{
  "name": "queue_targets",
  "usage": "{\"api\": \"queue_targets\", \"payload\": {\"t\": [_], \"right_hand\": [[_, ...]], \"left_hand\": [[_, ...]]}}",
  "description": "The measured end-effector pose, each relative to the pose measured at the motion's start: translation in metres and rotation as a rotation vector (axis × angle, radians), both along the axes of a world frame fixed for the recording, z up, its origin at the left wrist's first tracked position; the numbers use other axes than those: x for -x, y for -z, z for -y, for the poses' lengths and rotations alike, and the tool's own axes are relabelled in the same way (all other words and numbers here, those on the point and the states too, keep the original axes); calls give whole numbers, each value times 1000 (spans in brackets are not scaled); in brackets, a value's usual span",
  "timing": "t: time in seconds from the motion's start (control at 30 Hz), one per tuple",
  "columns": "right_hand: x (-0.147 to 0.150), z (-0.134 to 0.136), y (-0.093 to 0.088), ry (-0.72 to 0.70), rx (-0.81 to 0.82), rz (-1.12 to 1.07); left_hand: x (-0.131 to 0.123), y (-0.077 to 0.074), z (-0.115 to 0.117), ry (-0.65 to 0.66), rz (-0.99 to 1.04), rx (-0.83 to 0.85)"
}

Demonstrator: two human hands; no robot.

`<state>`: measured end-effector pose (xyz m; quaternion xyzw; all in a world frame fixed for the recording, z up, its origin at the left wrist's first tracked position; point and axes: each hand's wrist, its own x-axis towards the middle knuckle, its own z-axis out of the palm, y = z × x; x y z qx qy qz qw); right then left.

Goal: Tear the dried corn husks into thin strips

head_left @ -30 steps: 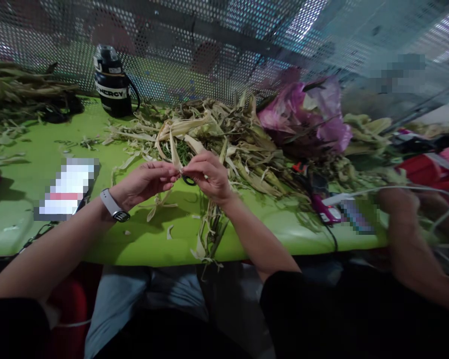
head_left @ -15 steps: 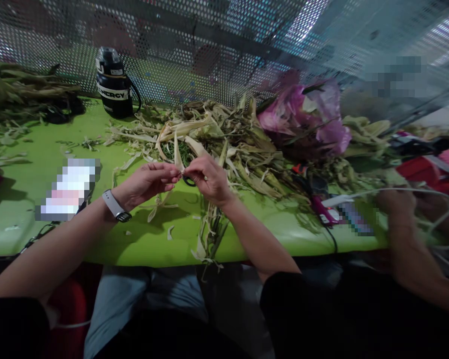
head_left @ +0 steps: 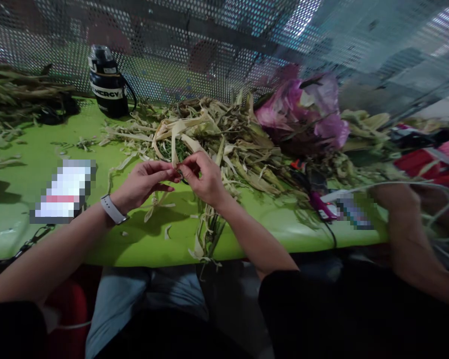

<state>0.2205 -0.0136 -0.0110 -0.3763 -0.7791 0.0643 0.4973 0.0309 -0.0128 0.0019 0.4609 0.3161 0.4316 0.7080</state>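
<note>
I can't make out the flat white item (head_left: 64, 192) on the lime-green counter (head_left: 18, 199); it is pixelated, as is a smaller patch (head_left: 353, 212) by the counter's right edge. My fingertips (head_left: 174, 173) cover the spot where the pale dried leaf strip (head_left: 174, 147) is pinched. A co-worker's forearm (head_left: 411, 239) is blurred and cut off at the right edge. The black bottle (head_left: 107, 89) shows only part of its lettering.

At the centre of the frame we pinch a pale leaf strip (head_left: 174, 149) between our left hand (head_left: 144, 182) and right hand (head_left: 204, 179), above a lime-green table (head_left: 33, 149). A husk pile (head_left: 232, 142) lies behind, and a black bottle (head_left: 107, 89) stands upper left.
</note>
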Motion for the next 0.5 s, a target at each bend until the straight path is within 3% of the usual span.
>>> {"api": "queue_targets", "payload": {"t": [0.13,0.33,0.5], "right_hand": [[1,1,-2,-24,23,-20],[0,-3,1,-106,236,-120],[-7,-10,-1,-167,132,-131]], "left_hand": [[-2,0,1,-20,-49,-38],[-1,1,-1,-14,-99,-45],[2,3,-8,-28,-46,38]]}}
